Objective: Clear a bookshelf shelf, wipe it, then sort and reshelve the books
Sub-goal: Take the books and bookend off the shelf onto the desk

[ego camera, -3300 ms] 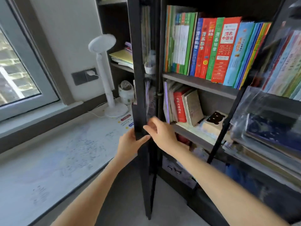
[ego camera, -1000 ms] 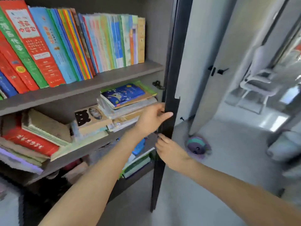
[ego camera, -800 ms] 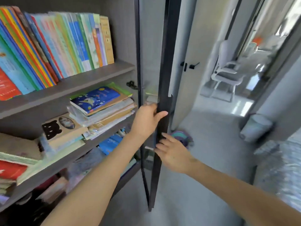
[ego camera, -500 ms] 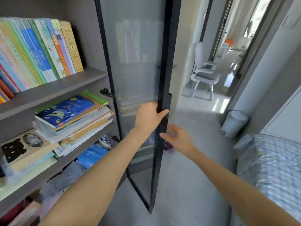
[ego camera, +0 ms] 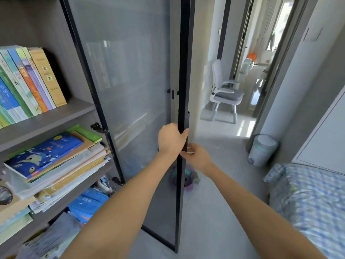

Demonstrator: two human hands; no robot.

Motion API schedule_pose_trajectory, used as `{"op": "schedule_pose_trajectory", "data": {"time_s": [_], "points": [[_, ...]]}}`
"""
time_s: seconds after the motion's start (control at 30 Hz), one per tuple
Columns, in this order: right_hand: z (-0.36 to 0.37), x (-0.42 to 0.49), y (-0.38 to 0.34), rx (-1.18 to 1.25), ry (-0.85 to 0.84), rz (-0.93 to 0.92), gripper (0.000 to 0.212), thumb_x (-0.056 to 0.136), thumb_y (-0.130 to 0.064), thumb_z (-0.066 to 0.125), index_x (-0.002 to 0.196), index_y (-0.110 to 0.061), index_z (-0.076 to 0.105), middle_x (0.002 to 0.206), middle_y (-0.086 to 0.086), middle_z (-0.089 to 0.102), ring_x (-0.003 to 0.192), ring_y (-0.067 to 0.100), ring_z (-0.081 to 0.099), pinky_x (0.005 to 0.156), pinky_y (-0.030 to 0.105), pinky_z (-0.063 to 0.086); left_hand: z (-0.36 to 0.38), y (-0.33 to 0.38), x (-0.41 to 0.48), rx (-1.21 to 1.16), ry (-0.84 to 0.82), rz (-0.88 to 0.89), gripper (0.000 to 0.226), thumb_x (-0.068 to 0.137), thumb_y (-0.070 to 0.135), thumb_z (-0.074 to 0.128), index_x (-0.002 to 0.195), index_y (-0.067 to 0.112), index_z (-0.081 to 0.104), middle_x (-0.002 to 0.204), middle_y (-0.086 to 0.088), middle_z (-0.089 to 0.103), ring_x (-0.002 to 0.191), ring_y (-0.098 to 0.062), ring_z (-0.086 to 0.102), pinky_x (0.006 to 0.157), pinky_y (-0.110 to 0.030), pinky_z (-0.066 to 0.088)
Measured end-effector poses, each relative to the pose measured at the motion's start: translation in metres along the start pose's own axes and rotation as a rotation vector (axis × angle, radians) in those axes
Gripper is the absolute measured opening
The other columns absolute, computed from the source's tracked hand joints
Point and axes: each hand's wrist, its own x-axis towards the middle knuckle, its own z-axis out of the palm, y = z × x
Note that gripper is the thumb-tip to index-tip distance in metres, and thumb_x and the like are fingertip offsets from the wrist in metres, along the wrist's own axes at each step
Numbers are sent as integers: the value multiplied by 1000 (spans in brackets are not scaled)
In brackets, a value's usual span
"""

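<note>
The bookshelf's glass door (ego camera: 130, 94) with its black frame stands swung wide open in the middle of the view. My left hand (ego camera: 170, 140) grips the door's black outer edge at about shelf height. My right hand (ego camera: 197, 156) touches the same edge just below, fingers against the frame. At left, upright books (ego camera: 28, 81) fill the upper shelf (ego camera: 56, 114). A flat stack of books topped by a blue one (ego camera: 44, 152) lies on the shelf below. Blue items (ego camera: 87, 200) sit on a lower shelf.
A purple and teal round object (ego camera: 188, 179) lies on the floor behind the door edge. A bed with a blue checked cover (ego camera: 309, 199) is at right. A white bin (ego camera: 262, 149) and a white chair (ego camera: 224, 94) stand beyond, by an open doorway.
The right-hand glass door has swung further open, away from the shelves, with my left hand on its edge. My right hand came back onto the frame. The view turned right.
</note>
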Motion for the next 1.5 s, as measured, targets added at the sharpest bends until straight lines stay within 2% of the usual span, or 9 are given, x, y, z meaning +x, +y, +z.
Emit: {"op": "schedule_pose_trajectory", "data": {"time_s": [0.13,0.3,0.53,0.7,0.8,0.9,0.97,1.23,1.5], "points": [[-13,6,-3,-99,-53,-41,37,93,-20,60,127,-7,57,121,9,63,115,26,58,92,32,43,-3,-9,3,-65,-66,36,39,90,31,61,69,-2,62,67,-15,64,63,-25,59,61,-38,49],[-31,16,-21,-464,-21,-111,34,94,-30,56,120,-9,62,122,8,63,115,27,56,90,30,43,-44,-32,1,-37,10,4,37,91,37,58,81,3,70,80,-9,72,80,-23,66,74,-31,51],[-22,16,-114,-328,-56,-416,26,93,-28,55,94,-9,73,101,2,71,98,22,62,87,35,49,-142,-77,-7,68,245,-84,24,90,32,60,80,14,74,81,-1,74,82,-17,68,73,-25,46],[9,12,-195,-171,-124,-627,20,93,-23,57,88,-10,72,86,2,73,86,17,64,71,24,44,-216,-98,-25,132,400,-120,24,94,30,57,86,13,73,76,2,69,66,-9,62,60,-17,44],[29,8,-240,-41,-159,-707,19,91,-18,58,80,-10,71,79,5,73,82,22,66,76,31,49,-259,-107,-38,176,502,-152,24,94,28,57,90,10,73,83,2,69,74,-10,63,62,-21,43],[49,4,-280,104,-229,-794,21,91,-13,58,73,-16,68,75,2,71,74,19,66,76,36,54,-299,-113,-52,252,622,-184,21,93,27,58,80,15,70,70,12,62,62,6,54,51,-6,34],[61,1,-309,152,-242,-862,23,92,-14,58,72,-20,67,74,-3,69,73,16,66,75,38,56,-326,-113,-59,293,697,-207,21,93,26,58,78,16,68,63,13,58,58,4,52,47,-7,32],[81,2,-423,286,-106,-1013,15,91,-21,56,87,-21,71,83,-10,69,82,7,64,75,25,50,-428,-94,-49,433,921,-151,22,92,25,58,79,13,70,70,3,67,70,-12,61,62,-24,43],[82,33,-511,234,233,-1142,17,94,-28,58,108,-20,65,94,-10,65,90,12,64,74,29,52,-510,-102,30,616,1026,201,12,89,22,62,94,16,71,86,5,69,79,-12,64,67,-27,51]]}}
